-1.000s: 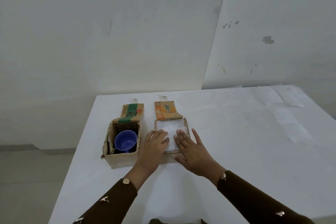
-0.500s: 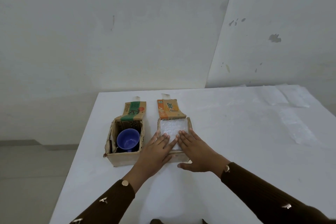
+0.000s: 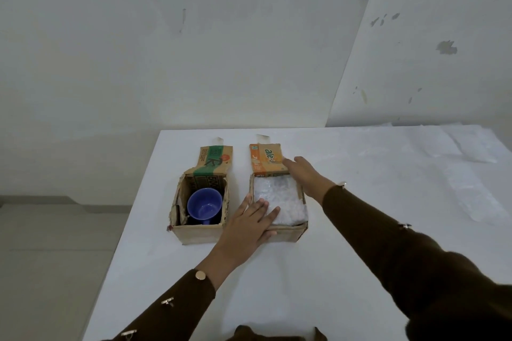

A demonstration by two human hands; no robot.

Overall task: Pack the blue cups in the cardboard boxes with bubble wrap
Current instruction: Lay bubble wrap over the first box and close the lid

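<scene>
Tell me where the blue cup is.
Head view, left of centre: the blue cup sits inside the green-flapped box, left of the orange-flapped box.

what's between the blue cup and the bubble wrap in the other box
Head view: the green-flap box's right wall, a strip of bare table, then the orange-flap box's left wall, which the left hand reaches over.

"ale" printed on orange flap [image 3: 266, 159] of right box [image 3: 285, 233]; large "R" seen on green flap [image 3: 215, 159] of left box [image 3: 196, 233]; smaller print illegible.

Left hand [image 3: 249, 223] flat; right hand [image 3: 306, 174] outstretched, seemingly open.
</scene>
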